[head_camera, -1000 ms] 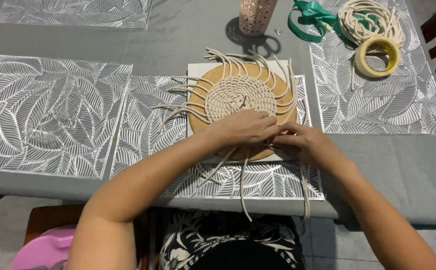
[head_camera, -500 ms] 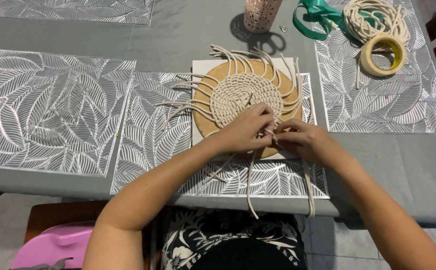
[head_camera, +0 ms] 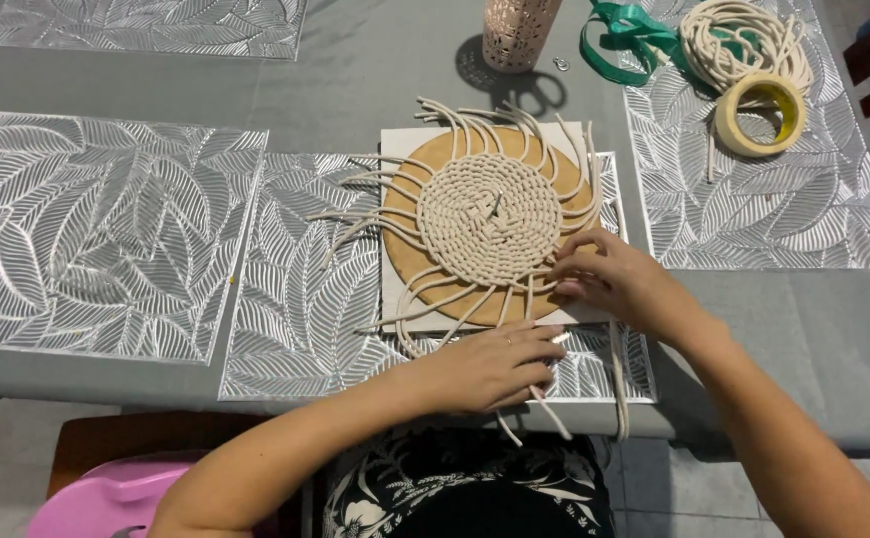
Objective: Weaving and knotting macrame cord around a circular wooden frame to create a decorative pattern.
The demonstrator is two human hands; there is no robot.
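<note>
The woven rope disc (head_camera: pixel 493 217) sits mid-table on a round tan board (head_camera: pixel 417 261), w/ a white square sheet (head_camera: pixel 395 139) under that, prob. to give a flat firm base for the weaving. Loose cord ends (head_camera: pixel 375 189) fan out all round the disc; a few hang off the table's near edge just below it. Right hand (head_camera: pixel 619 284) is at the disc's lower right rim, fingertips pinched on cords there, seemingly holding the weave tight at the working spot. Left hand (head_camera: pixel 490 364) lies just below the disc, palm down, fingers bent over a couple of trailing cords (head_camera: pixel 545 403); looks like it pins or gathers them, tho whether it truly grips them I can't tell. Silver leaf-pattern placemat (head_camera: pixel 295 299) lies under the sheet, another (head_camera: pixel 86 229) to the disc's left. Beyond the disc, a pink perforated cup (head_camera: pixel 517 30); up and to the right, green ribbon (head_camera: pixel 624 35), a coil of spare rope (head_camera: pixel 744 45) and a tape roll (head_camera: pixel 759 112), kept near but apart from the work. Grey tablecloth (head_camera: pixel 355 80) throughout.
</note>
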